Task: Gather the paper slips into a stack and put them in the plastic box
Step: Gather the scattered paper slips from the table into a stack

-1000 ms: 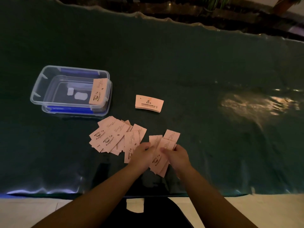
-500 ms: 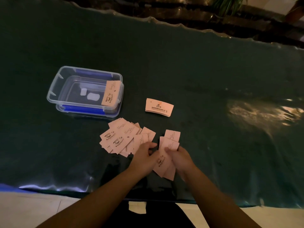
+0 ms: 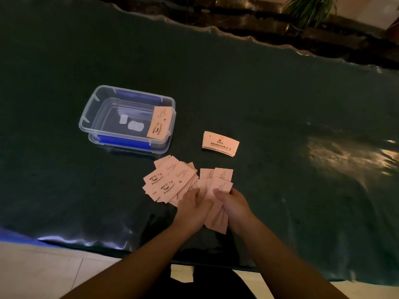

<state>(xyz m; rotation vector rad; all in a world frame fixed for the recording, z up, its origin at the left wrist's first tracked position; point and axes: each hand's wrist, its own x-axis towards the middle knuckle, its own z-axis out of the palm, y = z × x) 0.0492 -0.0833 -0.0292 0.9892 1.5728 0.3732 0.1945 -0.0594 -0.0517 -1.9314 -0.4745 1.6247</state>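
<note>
Several pink paper slips (image 3: pixel 167 182) printed with coffee cups lie fanned out on the dark green table cover. My right hand (image 3: pixel 232 205) grips a bundle of slips (image 3: pixel 218 219), thumb on top. My left hand (image 3: pixel 192 209) presses against the bundle's left side, fingers over neighbouring slips. A clear plastic box (image 3: pixel 101 108) sits upper left on its blue-clipped lid. A stack of slips (image 3: pixel 159 123) leans against the box's right inner wall. Another small stack (image 3: pixel 220 143) lies apart, to the right of the box.
The near table edge (image 3: pixel 86 244) runs just below my forearms, with pale floor beyond. A slip of paper (image 3: pixel 181 274) lies on the floor by my legs. At the far edge are a dark ledge and a potted plant (image 3: pixel 311 9). Glare shines on the right of the cover.
Both hands have pulled the bundle slightly toward me and squeezed it tighter. My head has shifted, so the box and slips appear further right in view.
</note>
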